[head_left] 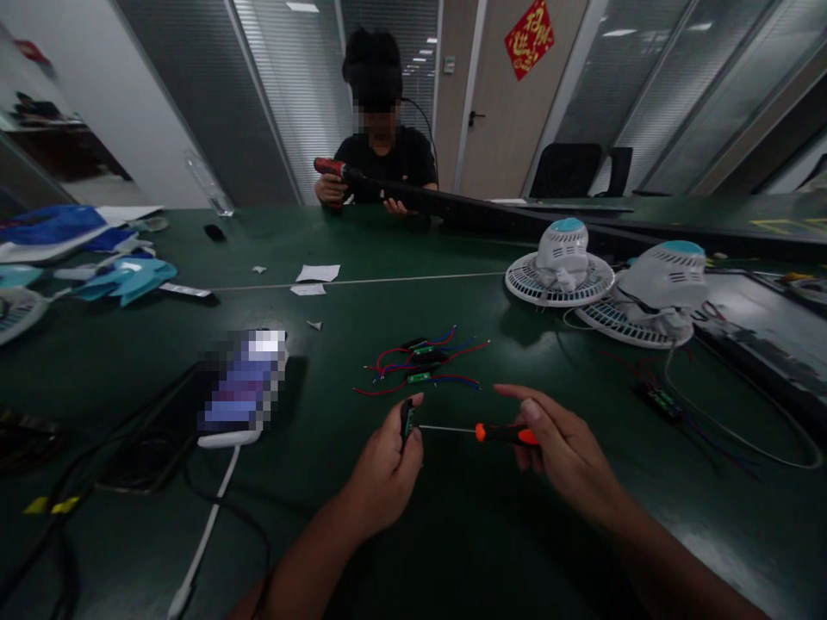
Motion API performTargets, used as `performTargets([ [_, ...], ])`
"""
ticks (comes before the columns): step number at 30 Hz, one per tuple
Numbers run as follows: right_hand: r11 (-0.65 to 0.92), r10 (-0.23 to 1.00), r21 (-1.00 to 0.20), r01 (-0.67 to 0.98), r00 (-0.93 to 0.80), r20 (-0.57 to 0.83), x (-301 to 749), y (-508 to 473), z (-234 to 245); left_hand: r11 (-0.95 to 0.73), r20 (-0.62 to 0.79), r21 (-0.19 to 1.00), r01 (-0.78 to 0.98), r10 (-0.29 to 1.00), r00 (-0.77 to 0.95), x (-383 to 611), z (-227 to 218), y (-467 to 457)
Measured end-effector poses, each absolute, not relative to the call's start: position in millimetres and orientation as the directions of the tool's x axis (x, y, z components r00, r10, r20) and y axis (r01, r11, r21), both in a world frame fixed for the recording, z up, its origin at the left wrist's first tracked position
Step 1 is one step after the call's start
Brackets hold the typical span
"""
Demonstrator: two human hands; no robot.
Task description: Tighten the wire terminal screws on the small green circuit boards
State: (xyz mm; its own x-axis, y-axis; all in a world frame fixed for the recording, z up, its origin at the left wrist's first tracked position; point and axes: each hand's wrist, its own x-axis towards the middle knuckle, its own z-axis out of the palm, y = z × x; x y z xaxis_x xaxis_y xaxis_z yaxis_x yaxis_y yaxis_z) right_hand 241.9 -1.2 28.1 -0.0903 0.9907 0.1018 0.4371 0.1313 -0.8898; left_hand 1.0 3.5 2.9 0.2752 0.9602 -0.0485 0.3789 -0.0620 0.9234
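Observation:
My left hand (386, 465) pinches a small black part with a green circuit board (407, 419) between thumb and fingers, held just above the dark green table (362, 250). My right hand (561, 449) grips an orange-and-black screwdriver (500, 433). Its thin metal shaft points left, and the tip meets the small part. Just beyond both hands lies a loose cluster of small green boards with red and blue wires (423, 362).
Two white fan heads (561, 261) (652, 293) lie face down at right with trailing cables. A phone on a white cable (242, 387) sits at left. Blue items (122, 277) and paper scraps (316, 274) lie further back. Across the table a person holds a red power drill (331, 169).

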Motion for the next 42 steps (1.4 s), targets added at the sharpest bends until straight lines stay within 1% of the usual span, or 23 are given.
performTargets([
  [6,0.116,0.993,-0.868,0.482,-0.080,0.088,244.1,2.3,28.7,-0.099,-0.023,0.910,0.403,0.958,0.285,0.1,0.9,4.9],
  [14,0.140,0.990,-0.864,0.484,-0.067,0.124,243.9,-0.5,34.6,-0.131,-0.005,0.890,0.437,0.955,0.297,0.7,0.5,7.0],
  [17,0.151,0.989,-0.865,0.478,-0.064,0.137,243.6,-0.5,34.6,-0.140,0.010,0.894,0.425,0.956,0.294,0.7,0.1,7.1],
  [25,0.191,0.980,-0.861,0.471,-0.049,0.190,239.3,-0.7,34.7,-0.071,-0.057,0.920,0.384,0.949,0.312,0.3,1.0,6.6],
  [30,0.177,0.984,-0.873,0.454,-0.076,0.160,240.4,-2.1,34.8,-0.108,-0.019,0.912,0.395,0.952,0.304,0.5,2.4,6.4],
  [36,0.094,0.995,-0.875,0.476,-0.075,0.066,242.8,-1.4,33.3,-0.111,-0.024,0.905,0.410,0.950,0.311,0.5,2.0,7.8],
  [39,0.102,0.994,-0.867,0.488,-0.083,0.071,242.4,0.0,33.7,-0.124,-0.013,0.900,0.418,0.951,0.310,1.0,2.0,8.1],
  [42,0.140,0.990,-0.856,0.498,-0.094,0.108,242.0,-0.4,34.8,-0.119,-0.018,0.902,0.416,0.950,0.311,1.4,1.8,7.9],
])
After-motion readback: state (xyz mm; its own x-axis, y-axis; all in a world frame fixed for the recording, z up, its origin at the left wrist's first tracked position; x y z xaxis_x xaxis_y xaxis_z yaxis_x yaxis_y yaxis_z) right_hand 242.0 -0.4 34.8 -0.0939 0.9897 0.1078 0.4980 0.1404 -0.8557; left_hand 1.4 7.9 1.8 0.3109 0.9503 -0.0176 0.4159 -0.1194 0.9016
